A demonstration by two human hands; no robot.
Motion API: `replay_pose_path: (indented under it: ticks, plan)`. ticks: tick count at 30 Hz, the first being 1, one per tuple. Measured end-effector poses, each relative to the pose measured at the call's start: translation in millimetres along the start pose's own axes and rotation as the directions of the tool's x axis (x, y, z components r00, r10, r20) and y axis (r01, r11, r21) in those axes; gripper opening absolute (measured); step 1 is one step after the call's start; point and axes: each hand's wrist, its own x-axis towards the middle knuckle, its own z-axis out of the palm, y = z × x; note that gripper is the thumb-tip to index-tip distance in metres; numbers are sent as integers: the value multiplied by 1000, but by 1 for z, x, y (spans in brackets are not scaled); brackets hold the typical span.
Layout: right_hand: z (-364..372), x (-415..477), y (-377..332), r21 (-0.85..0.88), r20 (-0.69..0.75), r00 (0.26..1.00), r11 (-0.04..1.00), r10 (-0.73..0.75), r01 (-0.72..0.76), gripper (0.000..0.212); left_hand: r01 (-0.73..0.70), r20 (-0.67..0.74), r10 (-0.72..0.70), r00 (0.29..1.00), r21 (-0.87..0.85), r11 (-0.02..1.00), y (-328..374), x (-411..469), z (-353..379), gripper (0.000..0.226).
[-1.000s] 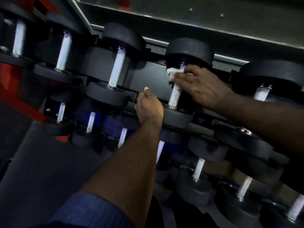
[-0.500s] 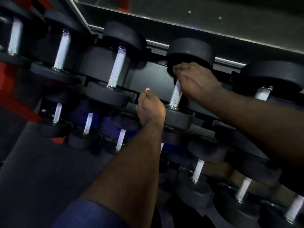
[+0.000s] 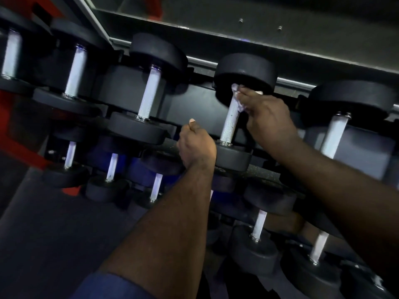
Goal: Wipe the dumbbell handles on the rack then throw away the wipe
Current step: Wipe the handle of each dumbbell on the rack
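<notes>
Knurled silver dumbbell handle [image 3: 230, 124] on the black rack's [image 3: 194, 106] top tier is mid-wipe: the right hand [image 3: 269, 124] pinches a crumpled white wipe [image 3: 238, 98] against its upper end. The left hand [image 3: 197, 147] is curled nearby; whether it grips anything is unclear. Next, probably, comes a downward stroke.

Dim room: dark grey floor [image 3: 43, 234], a red frame [image 3: 13, 117] at left, perhaps a mirror [image 3: 302, 14] above.

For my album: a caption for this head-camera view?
Right hand holds a wipe against a dumbbell handle; left hand curled at the rack.
</notes>
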Motion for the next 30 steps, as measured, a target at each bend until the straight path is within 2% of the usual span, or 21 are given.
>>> replay_pose_path:
  ticks: [2, 3, 4, 5, 6, 7, 8, 9, 11, 13, 17, 20, 22, 23, 27, 28, 30]
  plan:
    - [5, -11, -2, 165, -58, 976, 966, 209, -197, 48, 5, 0, -5, 1000, 9, 1000, 0, -1, -1, 48]
    - [8, -13, -4, 275, -59, 934, 905, 353, -325, 41, 2, 2, -2, 1000, 7, 1000, -1, 0, -1, 48]
    - [11, -11, -7, 438, -19, 861, 778, 508, -450, 36, 0, 0, 0, 1000, 4, 1000, 0, 0, 0, 48]
    - [15, -7, -11, 632, 92, 781, 570, 618, -525, 33, -3, -3, 3, 1000, 5, 1000, 1, 0, -1, 48]
    - [17, -1, -15, 773, 249, 717, 313, 651, -552, 31, -9, -4, 9, 1000, 10, 1000, 1, 0, -1, 48]
    - [19, 6, -18, 827, 383, 672, 88, 634, -555, 31, -11, -3, 11, 1000, 16, 1000, 1, 1, -1, 47]
    - [19, 16, -21, 827, 474, 632, -64, 614, -558, 31, -14, -6, 14, 1000, 18, 1000, 0, 1, -1, 47]
    - [18, 25, -22, 811, 529, 590, -159, 610, -562, 30, -17, -8, 17, 1000, 15, 1000, -1, 2, 0, 47]
    - [13, 36, -23, 772, 601, 549, -245, 581, -587, 30, -12, -12, 12, 1000, 1, 1000, -2, 3, 0, 47]
    - [7, 36, -14, 740, 648, 540, -275, 537, -614, 27, -1, -9, 1, 1000, -11, 1000, -1, 4, 0, 47]
    - [5, 26, 0, 726, 634, 528, -202, 564, -657, 22, 16, -5, -16, 1000, -15, 1000, -2, 4, -1, 47]
    - [15, 39, -14, 783, 604, 557, -294, 571, -548, 29, 21, 4, -21, 1000, -42, 999, -2, 3, 1, 46]
    - [19, 41, -16, 774, 610, 540, -290, 580, -562, 29, 36, 10, -36, 999, -41, 999, 0, 1, -2, 46]
    - [19, 35, -13, 760, 616, 535, -258, 579, -596, 26, 44, 16, -43, 999, -35, 998, 2, 0, -3, 46]
    - [20, -10, -16, 601, 668, 569, 102, 480, -792, 23, 42, 6, -42, 999, -16, 999, 4, -1, -3, 46]
    - [21, -11, -16, 578, 674, 560, 128, 481, -806, 28, 41, 13, -40, 999, -19, 999, 3, -1, -2, 45]
    - [20, 2, -14, 624, 624, 595, 135, 507, -770, 39, 37, 8, -37, 999, -29, 999, 4, -1, -2, 45]
